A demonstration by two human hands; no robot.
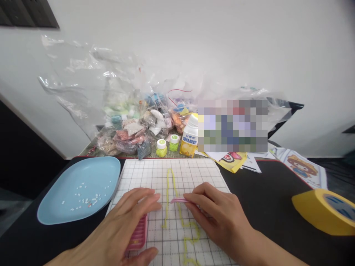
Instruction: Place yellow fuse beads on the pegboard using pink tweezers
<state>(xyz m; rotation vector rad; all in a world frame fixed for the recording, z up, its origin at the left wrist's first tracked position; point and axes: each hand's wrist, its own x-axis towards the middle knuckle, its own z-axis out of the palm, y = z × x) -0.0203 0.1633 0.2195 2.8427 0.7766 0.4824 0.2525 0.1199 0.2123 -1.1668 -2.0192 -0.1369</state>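
Observation:
My right hand (pixel 219 208) pinches a pair of slim pink tweezers (pixel 179 200), whose tip points left over a white gridded board (pixel 146 171). Just beneath the tip runs a thin yellow-green outline (pixel 167 192), apparently small beads in a row. It forms a tall narrow loop and bends in steps toward the near edge. My left hand (pixel 122 221) hovers over the board's left side, fingers and thumb spread apart, holding nothing. Partly hidden under it is a pink ridged tray (pixel 142 232) with a few yellowish bits in a groove.
On the left lies a blue plate (pixel 55 184) with scattered small white pieces. Two little jars of yellow (pixel 161 148) and green (pixel 174 144) beads stand behind the board beside a yogurt bottle (pixel 189 136). Bagged beads (pixel 130 135) line the wall. Yellow tape (pixel 313 212) sits right.

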